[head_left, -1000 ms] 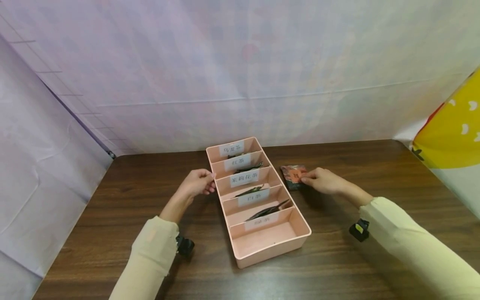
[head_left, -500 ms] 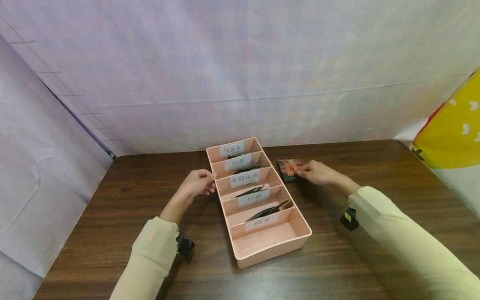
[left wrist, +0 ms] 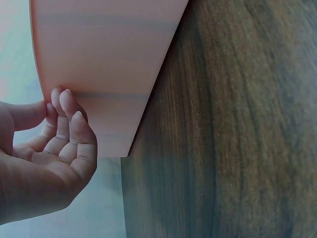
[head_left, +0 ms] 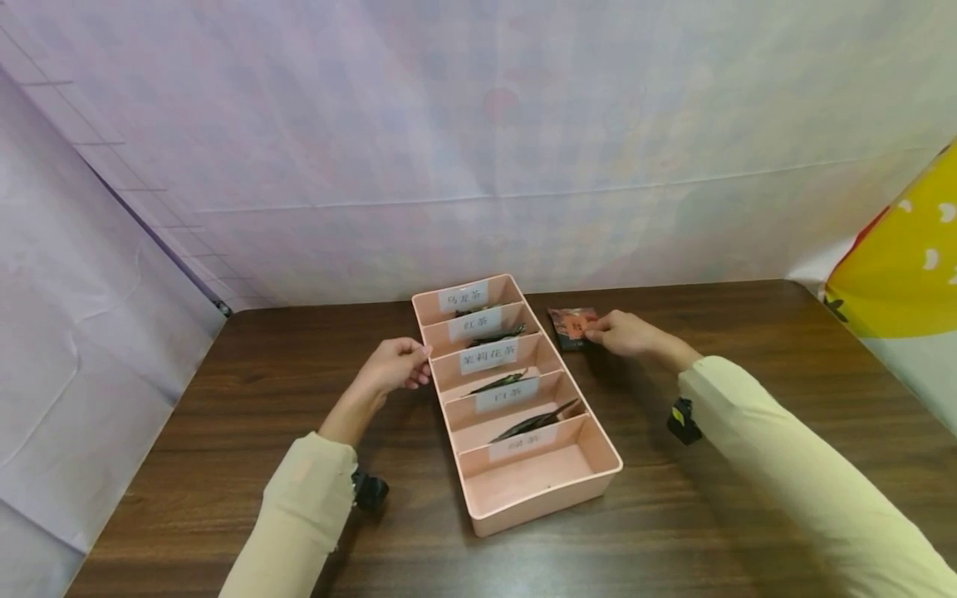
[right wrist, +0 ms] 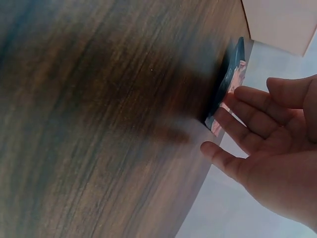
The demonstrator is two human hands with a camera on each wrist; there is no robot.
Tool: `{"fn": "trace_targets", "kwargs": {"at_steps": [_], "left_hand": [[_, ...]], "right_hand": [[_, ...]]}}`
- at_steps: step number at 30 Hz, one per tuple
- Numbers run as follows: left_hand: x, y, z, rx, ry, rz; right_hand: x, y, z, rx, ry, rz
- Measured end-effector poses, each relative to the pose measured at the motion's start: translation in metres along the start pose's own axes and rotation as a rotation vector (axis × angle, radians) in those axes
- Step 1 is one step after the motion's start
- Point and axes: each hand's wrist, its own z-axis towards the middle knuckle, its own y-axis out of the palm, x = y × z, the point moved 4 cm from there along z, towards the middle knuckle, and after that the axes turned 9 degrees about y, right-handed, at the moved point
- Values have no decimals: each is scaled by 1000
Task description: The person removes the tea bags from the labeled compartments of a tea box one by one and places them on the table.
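Note:
A pink divided box (head_left: pixel 538 502) with paper labels stands mid-table. Dark sachets, such as this tea sachet (head_left: pixel 532 422), lean in several of its compartments; the nearest compartment shows none. My left hand (head_left: pixel 392 365) holds the box's left rim between thumb and curled fingers, its fingertips (left wrist: pixel 68 93) by the outer wall. To the right of the box, a dark sachet with an orange label (head_left: pixel 571 325) lies flat on the table. My right hand (head_left: pixel 626 334) touches that sachet with fairly straight fingers (right wrist: pixel 235 126), the thumb standing apart from it in the right wrist view.
The brown wooden table (head_left: pixel 299 415) ends at a pale hanging cloth (head_left: pixel 478 166) behind. On the far right hangs a yellow patterned cloth (head_left: pixel 912 257). Black cameras sit on both wrists, the left wrist camera (head_left: pixel 370 490) being near the box's left side.
The sachet with the orange label has slid away from me and slightly left along the table, my right hand moving with it. My left hand and the box have stayed in place.

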Motion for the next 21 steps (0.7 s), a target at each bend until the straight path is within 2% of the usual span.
{"fn": "trace_targets", "kwargs": {"at_steps": [8,21], "left_hand": [[0,1,0,-3,-9,-6],[0,0,-1,1,-8,-7]], "right_hand": [[4,0,9,2,-4,-2],[1,2,4,6,-14,-1]]}}
